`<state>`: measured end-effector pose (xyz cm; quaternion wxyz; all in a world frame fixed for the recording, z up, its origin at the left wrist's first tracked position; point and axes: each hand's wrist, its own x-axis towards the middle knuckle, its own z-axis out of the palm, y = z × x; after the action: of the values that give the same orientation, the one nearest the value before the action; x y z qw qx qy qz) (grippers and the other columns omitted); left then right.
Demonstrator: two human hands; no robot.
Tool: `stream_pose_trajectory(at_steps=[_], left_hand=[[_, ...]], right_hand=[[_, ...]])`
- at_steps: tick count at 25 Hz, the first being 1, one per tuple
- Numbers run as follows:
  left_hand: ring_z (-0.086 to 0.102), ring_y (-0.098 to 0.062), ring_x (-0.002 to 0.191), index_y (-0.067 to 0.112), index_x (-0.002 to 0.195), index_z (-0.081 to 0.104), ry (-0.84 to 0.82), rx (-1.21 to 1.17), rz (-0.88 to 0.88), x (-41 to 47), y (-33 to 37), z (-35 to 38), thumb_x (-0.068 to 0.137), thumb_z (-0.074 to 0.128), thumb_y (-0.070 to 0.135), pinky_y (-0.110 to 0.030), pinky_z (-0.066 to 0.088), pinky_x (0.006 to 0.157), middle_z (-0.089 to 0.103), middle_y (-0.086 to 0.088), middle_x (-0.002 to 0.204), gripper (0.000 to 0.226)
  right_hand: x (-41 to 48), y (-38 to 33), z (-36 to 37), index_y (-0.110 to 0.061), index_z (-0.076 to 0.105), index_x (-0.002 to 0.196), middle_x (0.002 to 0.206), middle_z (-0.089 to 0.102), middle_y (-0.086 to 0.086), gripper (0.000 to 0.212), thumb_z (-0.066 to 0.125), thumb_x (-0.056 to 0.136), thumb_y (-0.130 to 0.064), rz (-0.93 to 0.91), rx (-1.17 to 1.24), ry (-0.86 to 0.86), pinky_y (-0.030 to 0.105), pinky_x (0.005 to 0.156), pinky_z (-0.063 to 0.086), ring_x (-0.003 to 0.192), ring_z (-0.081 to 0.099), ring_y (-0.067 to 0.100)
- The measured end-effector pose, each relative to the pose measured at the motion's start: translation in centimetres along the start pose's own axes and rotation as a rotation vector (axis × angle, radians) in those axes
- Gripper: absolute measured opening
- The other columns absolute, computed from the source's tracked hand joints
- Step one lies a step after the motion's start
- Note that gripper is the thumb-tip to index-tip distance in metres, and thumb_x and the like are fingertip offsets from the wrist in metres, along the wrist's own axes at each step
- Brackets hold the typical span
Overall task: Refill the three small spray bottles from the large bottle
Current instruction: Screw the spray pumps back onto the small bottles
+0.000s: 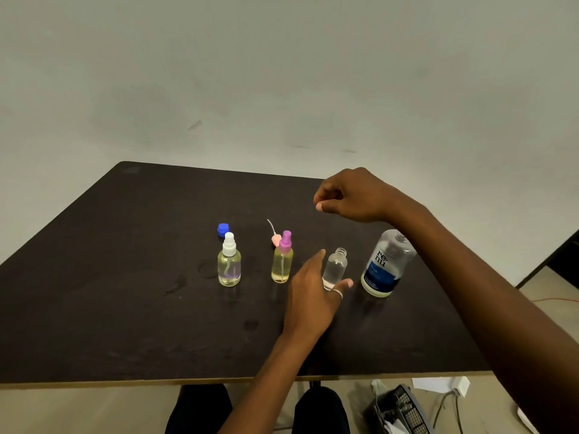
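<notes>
The left hand [310, 296] is spread loose beside the uncapped small bottle [334, 269], grasping nothing. The right hand [351, 195] hangs half-curled and empty above it, beyond the large bottle [383, 266]. Steady the small bottle first, then pour slowly into its narrow neck.

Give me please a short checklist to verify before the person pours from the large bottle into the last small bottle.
1. Large bottle uncapped, upright: ok.
2. Open small bottle has its sprayer off: ok; nearly empty.
3. Left hand steadying that bottle: not ok, fingers open beside it, no grip visible.
4. Right hand free for the large bottle: cannot tell, fingers curled, hovering above the table.
5. Pink sprayer clear of the pour: ok, lying behind the purple-topped bottle.
6. White-topped bottle and purple-topped bottle filled, closed: ok.
</notes>
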<state>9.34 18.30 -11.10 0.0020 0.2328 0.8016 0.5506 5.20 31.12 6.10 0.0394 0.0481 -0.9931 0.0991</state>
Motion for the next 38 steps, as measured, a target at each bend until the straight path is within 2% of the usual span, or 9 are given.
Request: stream_pose_trajectory(at_steps=[4,9,13,16,20,23,27,31,38], left_hand=[[0.047,-0.009,0.134,0.018,0.146,0.043,0.010,-0.061,-0.026,0.6,-1.3,1.3,0.076,0.082,0.040,-0.016,0.037,0.105,0.052,0.002,0.146,0.083],[0.044,-0.005,0.136,0.020,0.148,0.041,0.020,-0.141,-0.034,0.5,-2.1,1.4,0.076,0.080,0.045,-0.024,0.039,0.111,0.049,0.005,0.148,0.085],[0.047,-0.004,0.133,0.021,0.146,0.044,0.024,-0.140,-0.020,0.5,-2.4,1.3,0.076,0.074,0.051,-0.031,0.044,0.109,0.052,0.006,0.144,0.081],[0.049,-0.004,0.130,0.024,0.143,0.046,-0.001,-0.137,-0.013,0.6,-2.4,1.3,0.077,0.068,0.055,-0.034,0.047,0.105,0.055,0.010,0.140,0.076],[0.046,-0.005,0.133,0.022,0.146,0.042,-0.005,-0.150,-0.018,0.6,-2.3,1.2,0.080,0.076,0.044,-0.029,0.043,0.109,0.050,0.008,0.145,0.078],[0.048,-0.004,0.130,0.022,0.144,0.045,0.014,-0.140,-0.008,0.8,-2.2,1.3,0.079,0.078,0.043,-0.027,0.043,0.108,0.053,0.008,0.142,0.076],[0.055,-0.003,0.119,0.023,0.137,0.052,0.051,-0.106,0.054,0.9,-2.3,1.4,0.082,0.076,0.039,-0.023,0.048,0.101,0.060,0.008,0.130,0.062],[0.060,-0.002,0.106,0.025,0.129,0.057,0.057,-0.107,0.090,0.8,-2.2,1.4,0.086,0.073,0.034,-0.024,0.052,0.090,0.064,0.011,0.117,0.046],[0.059,-0.001,0.108,0.026,0.128,0.058,0.059,-0.082,0.129,1.0,-2.7,1.5,0.090,0.070,0.028,-0.022,0.052,0.090,0.064,0.012,0.119,0.040]], right_hand=[[4.5,0.1,2.5,-0.016,0.073,0.101,0.100,0.072,-0.004,0.017,0.067,0.090,-0.028,0.023,0.045,-0.080,0.018,0.075,0.045,0.084,0.062,0.004],[9.9,-1.0,7.7,-0.009,0.073,0.087,0.088,0.073,0.005,0.029,0.068,0.087,-0.038,0.110,-0.055,-0.229,0.031,0.076,0.054,0.082,0.067,0.018],[12.2,-1.4,11.2,-0.011,0.065,0.070,0.069,0.066,0.004,0.038,0.072,0.081,-0.047,0.223,-0.094,-0.401,0.024,0.056,0.044,0.066,0.063,0.016],[12.4,-1.6,12.2,-0.009,0.062,0.071,0.074,0.066,0.006,0.034,0.076,0.079,-0.039,0.247,-0.093,-0.449,0.023,0.058,0.046,0.069,0.063,0.017],[11.3,-2.0,10.1,-0.006,0.070,0.085,0.086,0.073,0.008,0.023,0.076,0.080,-0.027,0.211,-0.103,-0.383,0.029,0.075,0.057,0.083,0.071,0.020],[8.8,-1.9,4.6,-0.007,0.071,0.092,0.081,0.074,0.005,0.016,0.076,0.080,-0.018,0.235,0.003,-0.250,0.026,0.068,0.060,0.073,0.073,0.016],[3.8,-1.6,-2.3,-0.017,0.066,0.104,0.092,0.071,-0.003,0.030,0.078,0.078,-0.026,0.158,-0.082,-0.147,0.021,0.072,0.049,0.084,0.066,0.012],[-1.2,-1.2,-6.6,-0.025,0.066,0.095,0.089,0.070,-0.012,0.023,0.080,0.077,-0.028,0.148,-0.066,-0.077,0.020,0.074,0.048,0.083,0.065,0.003],[-5.5,-0.7,-6.4,-0.031,0.070,0.096,0.091,0.068,-0.017,0.018,0.077,0.080,-0.027,0.070,-0.139,-0.110,0.013,0.070,0.042,0.086,0.062,0.002]])
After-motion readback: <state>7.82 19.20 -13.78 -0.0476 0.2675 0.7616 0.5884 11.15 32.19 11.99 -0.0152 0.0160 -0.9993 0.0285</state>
